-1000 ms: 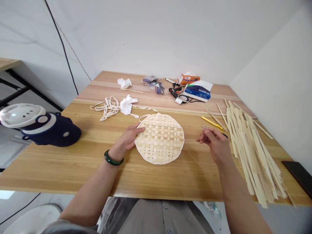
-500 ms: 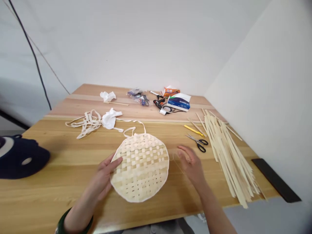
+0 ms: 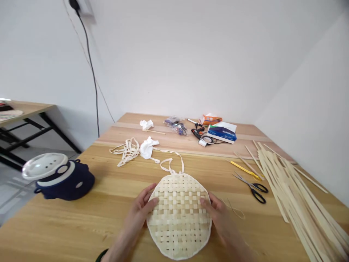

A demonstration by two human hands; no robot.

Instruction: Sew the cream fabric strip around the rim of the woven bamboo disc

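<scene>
A round woven bamboo fan panel [image 3: 179, 218] with white edging is held between my hands above the table. At its left edge my left hand [image 3: 143, 207] grips with the thumb on top and fingers behind. On the opposite edge my right hand [image 3: 216, 211] pinches it the same way, fingertips hidden underneath. From the top edge a cream fabric tape [image 3: 174, 160] trails off to a loose bundle of tape [image 3: 128, 151]. Just right of my right hand, a thin thread [image 3: 237, 211] lies looped on the wood.
Black-handled scissors [image 3: 255, 188] and a yellow strip [image 3: 245, 169] lie to the right, beside a heap of bamboo strips [image 3: 294, 196]. Behind are a glue gun [image 3: 197, 133], a blue tissue pack [image 3: 222, 131] and crumpled tissue [image 3: 148, 147]. A navy container [image 3: 68, 182] stands left.
My right hand has come in from the right and taken hold of the panel's right edge; the thread now lies on the table. The view has shifted left and up.
</scene>
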